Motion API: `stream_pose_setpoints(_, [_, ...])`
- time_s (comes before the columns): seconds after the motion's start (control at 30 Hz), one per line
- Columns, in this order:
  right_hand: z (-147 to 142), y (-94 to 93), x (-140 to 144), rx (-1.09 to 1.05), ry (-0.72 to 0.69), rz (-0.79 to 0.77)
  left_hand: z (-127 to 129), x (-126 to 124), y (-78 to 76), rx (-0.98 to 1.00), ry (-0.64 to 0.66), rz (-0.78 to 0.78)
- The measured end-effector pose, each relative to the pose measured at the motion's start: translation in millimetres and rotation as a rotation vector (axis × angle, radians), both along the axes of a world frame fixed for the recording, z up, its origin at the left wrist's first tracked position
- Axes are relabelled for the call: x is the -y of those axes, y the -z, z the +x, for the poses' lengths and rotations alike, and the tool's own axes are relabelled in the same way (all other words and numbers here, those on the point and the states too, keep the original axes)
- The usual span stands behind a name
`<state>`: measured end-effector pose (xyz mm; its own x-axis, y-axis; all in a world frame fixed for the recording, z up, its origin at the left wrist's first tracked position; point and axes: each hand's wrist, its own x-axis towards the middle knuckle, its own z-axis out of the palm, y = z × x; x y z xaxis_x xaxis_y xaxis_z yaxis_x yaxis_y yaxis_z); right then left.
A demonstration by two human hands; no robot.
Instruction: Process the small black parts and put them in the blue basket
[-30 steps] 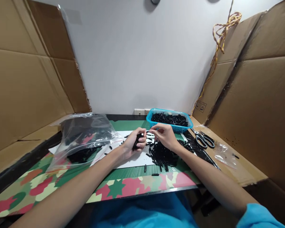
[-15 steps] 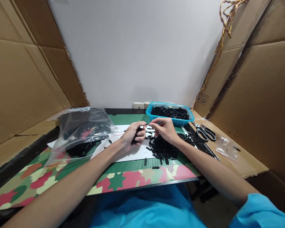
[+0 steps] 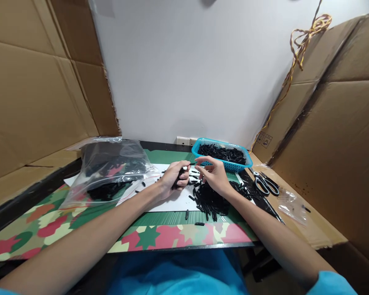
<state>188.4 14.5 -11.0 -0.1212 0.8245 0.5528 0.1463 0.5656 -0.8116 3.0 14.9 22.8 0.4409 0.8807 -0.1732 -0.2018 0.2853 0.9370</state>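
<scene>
My left hand (image 3: 175,178) is closed around a small bundle of black plastic sticks, held just above a white sheet (image 3: 169,201) on the table. My right hand (image 3: 211,174) hovers beside it, thumb and forefinger pinched near the tip of one stick that pokes out of the left hand. Whether the right hand grips that stick is unclear. Under and in front of the right wrist lies a loose pile of black sticks (image 3: 209,200). A blue basket (image 3: 230,165) filled with more black sticks stands just behind both hands.
A clear plastic bag (image 3: 110,170) with black parts lies at the left. Scissors (image 3: 266,183) and a small clear bag (image 3: 292,205) rest at the right on cardboard. A camouflage mat (image 3: 160,237) covers the table. Cardboard walls stand left and right, and a yellow cord (image 3: 298,53) hangs at the right.
The hands stay together over the white sheet; my right fingers have shifted slightly at the stick's tip. The camera view has moved a little.
</scene>
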Motion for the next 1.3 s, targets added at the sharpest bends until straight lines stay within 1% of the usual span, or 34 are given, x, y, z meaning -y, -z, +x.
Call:
stream_pose_setpoints(0.13, [-5,5.3,1,0.068,0.054,0.08,-1,0,2.5,-0.006,0.008,-0.015])
stream_pose_setpoints(0.23, [-6,5.3,0,0.134,0.136,0.177,-1,1,4.5,-0.006,0.011,-0.023])
stream_pose_setpoints(0.33, [3,-1.4,-5,0.197,0.289,0.29,0,1,7.7,-0.006,0.015,-0.035])
stream_pose_setpoints(0.43, [19,-9.9,-17,0.219,0.514,0.368,1,1,11.8,-0.009,0.019,-0.057])
stream_pose_setpoints(0.5, [29,-12.3,-26,0.229,0.646,0.393,2,1,13.8,-0.004,0.022,-0.072])
stream_pose_setpoints(0.57, [38,-10.7,-34,0.25,0.717,0.405,2,3,14.3,0.009,0.026,-0.089])
stream_pose_setpoints(0.67, [44,-3.3,-42,0.292,0.738,0.412,1,5,12.4,0.031,0.026,-0.113])
stream_pose_setpoints(0.8, [48,4.7,-45,0.334,0.722,0.406,0,8,8.1,0.047,0.012,-0.139])
stream_pose_setpoints(0.87, [47,4.7,-45,0.341,0.696,0.401,1,9,6.3,0.048,0.007,-0.15])
stream_pose_setpoints(0.93, [43,1.4,-42,0.34,0.641,0.402,1,10,5.5,0.047,0.007,-0.158])
stream_pose_setpoints(1.03, [30,-8.3,-26,0.341,0.467,0.417,2,9,7.1,0.047,0.01,-0.169])
stream_pose_setpoints(1.17, [4,-17.9,5,0.381,0.13,0.435,2,3,14.6,0.041,-0.019,-0.174])
stream_pose_setpoints(1.23, [-6,-17.1,15,0.394,0.019,0.449,2,0,18.9,0.028,-0.056,-0.172])
stream_pose_setpoints(1.3, [-13,-13.3,19,0.4,-0.041,0.454,2,-2,22.2,0.012,-0.09,-0.17])
